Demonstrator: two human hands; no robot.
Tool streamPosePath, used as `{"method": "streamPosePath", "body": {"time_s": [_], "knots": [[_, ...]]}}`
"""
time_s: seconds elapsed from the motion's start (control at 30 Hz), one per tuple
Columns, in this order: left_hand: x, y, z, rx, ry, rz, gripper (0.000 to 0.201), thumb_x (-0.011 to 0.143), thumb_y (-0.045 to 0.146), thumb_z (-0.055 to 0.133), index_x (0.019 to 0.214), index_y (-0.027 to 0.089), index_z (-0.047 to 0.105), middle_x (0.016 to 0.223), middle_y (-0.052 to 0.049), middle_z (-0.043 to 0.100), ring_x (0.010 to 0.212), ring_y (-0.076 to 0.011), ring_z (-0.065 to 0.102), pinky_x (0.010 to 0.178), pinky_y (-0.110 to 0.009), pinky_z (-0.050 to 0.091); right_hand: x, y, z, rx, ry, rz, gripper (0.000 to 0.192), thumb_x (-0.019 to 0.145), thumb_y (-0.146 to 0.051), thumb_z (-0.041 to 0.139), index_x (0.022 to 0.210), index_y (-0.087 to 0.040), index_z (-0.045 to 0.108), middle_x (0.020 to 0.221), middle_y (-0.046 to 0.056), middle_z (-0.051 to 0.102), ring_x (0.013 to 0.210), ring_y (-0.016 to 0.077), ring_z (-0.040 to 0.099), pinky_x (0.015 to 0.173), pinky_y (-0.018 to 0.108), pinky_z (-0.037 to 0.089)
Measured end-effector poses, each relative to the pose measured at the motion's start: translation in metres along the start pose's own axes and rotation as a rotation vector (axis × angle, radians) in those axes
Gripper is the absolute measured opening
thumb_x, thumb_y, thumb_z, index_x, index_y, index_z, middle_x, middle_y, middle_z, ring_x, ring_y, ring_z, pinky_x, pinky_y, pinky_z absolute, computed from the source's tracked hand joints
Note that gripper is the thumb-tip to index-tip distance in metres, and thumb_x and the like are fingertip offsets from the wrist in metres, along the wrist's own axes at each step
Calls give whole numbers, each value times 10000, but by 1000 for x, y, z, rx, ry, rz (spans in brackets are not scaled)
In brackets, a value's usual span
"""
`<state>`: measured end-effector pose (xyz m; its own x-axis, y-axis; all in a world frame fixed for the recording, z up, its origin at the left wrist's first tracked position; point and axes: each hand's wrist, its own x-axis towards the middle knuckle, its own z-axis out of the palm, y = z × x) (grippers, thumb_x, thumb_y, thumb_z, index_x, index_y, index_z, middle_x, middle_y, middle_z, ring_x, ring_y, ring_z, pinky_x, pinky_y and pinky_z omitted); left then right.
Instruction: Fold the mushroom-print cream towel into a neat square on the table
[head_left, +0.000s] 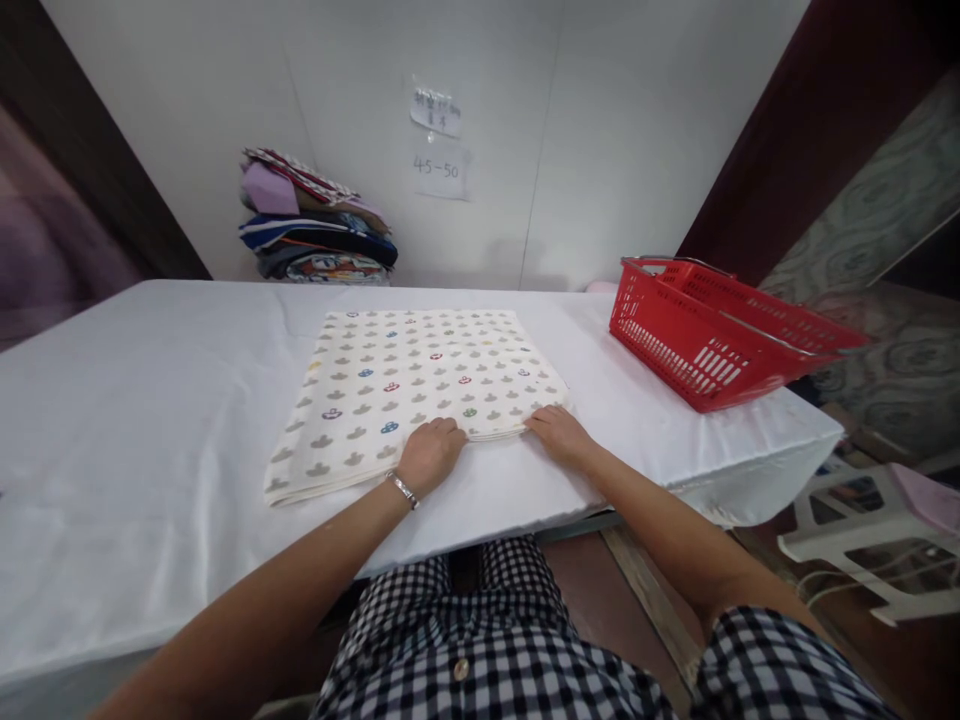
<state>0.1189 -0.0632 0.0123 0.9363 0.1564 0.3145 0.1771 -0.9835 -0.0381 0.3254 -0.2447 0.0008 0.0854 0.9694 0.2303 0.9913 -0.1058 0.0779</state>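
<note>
A folded white cloth (420,385) with grey, blue, red and green mushroom-like prints lies flat in layers on the table. At the middle of its near edge, my left hand (433,455) has its fingers curled over the fabric, with a bracelet at the wrist. My right hand (559,435) pinches the same edge close to the near right corner. The fingertips of both hands are partly hidden by the backs of the hands.
A white-covered table (135,430) carries a red plastic basket (697,340) at the right. Folded fabrics are piled in a stack (319,225) at the back left. Paper signs (439,170) hang on the wall. A white plastic stool (877,540) stands at the lower right.
</note>
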Motion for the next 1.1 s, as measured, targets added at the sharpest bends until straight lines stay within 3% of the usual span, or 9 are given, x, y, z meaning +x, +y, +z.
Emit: {"method": "streamPosePath", "body": {"time_s": [0.1, 0.27, 0.4, 0.57, 0.83, 1.1], "knots": [[-1, 1, -3, -30, 6, 29, 203, 885, 263, 424, 875, 167, 602, 849, -56, 582, 777, -182, 511, 661, -306, 375, 0, 0, 0, -6, -5, 3, 252, 895, -180, 419, 1077, -167, 592, 1007, 69, 590, 916, 189, 461, 788, 312, 331], [2, -2, -6, 34, 5, 54, 266, 903, 221, 365, 779, 161, 592, 785, -53, 575, 731, -178, 505, 632, -310, 356, 1, 3, -5, -29, -25, -42, 250, 899, -198, 419, 1085, -174, 585, 1007, 63, 590, 915, 191, 458, 785, 313, 318], [6, -7, -6, 110, 65, 81, 237, 891, 157, 366, 795, 156, 582, 782, -58, 565, 750, -184, 500, 643, -318, 349, 5, 3, -8, -60, 36, 8, 275, 876, -120, 414, 1089, -162, 582, 1029, 88, 582, 924, 197, 452, 785, 318, 304], [4, -3, -1, 148, 7, 174, 208, 864, 114, 407, 747, 138, 577, 781, -70, 554, 739, -188, 494, 634, -321, 347, 4, -1, -3, -51, 33, -37, 263, 875, -128, 417, 1078, -159, 583, 975, 88, 578, 894, 195, 444, 761, 317, 293], [-3, 4, 1, 191, 9, 161, 226, 879, 108, 360, 828, 131, 579, 830, -75, 549, 775, -201, 489, 652, -335, 356, -2, -5, -3, -88, 95, -48, 259, 912, -179, 374, 1060, -162, 586, 983, 90, 566, 930, 208, 423, 778, 330, 275], [-3, 8, -9, 203, -93, 166, 216, 847, 66, 379, 909, 108, 582, 888, -102, 553, 822, -213, 496, 677, -342, 361, 0, -5, -12, -148, -78, -74, 300, 897, -158, 367, 1152, -154, 525, 1025, 94, 547, 924, 210, 413, 783, 339, 262]]}}
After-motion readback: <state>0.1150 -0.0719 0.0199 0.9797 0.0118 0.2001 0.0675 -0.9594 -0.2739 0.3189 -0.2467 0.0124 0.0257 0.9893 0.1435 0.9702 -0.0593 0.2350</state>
